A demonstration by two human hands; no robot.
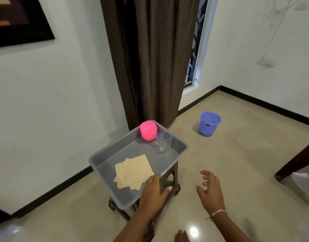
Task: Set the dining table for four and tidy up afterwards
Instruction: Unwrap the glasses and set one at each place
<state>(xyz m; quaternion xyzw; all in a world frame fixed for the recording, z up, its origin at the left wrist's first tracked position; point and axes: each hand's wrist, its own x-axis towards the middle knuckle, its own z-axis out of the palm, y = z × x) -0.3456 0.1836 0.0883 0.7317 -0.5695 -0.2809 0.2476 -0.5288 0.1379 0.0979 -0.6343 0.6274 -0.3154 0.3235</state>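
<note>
A grey plastic tray (pixel 104 151) rests on a dark wooden stool (pixel 169 185). Inside it lie several beige napkins (pixel 132 172) near the front. At its far end stands a stack of pink bowls (pixel 148 131) upside down, with clear glasses (pixel 161 145) and a clear container (pixel 165 135) beside it. My left hand (pixel 154 193) grips the tray's near right rim, fingers over the edge. My right hand (pixel 210 189) hovers open to the right of the tray, above the floor, holding nothing.
A blue plastic bin (pixel 209 124) stands on the tiled floor at the right. A brown curtain (pixel 146 58) hangs behind the stool by a window. A dark table leg (pixel 297 163) enters at the right edge. A framed picture (pixel 19 18) hangs top left.
</note>
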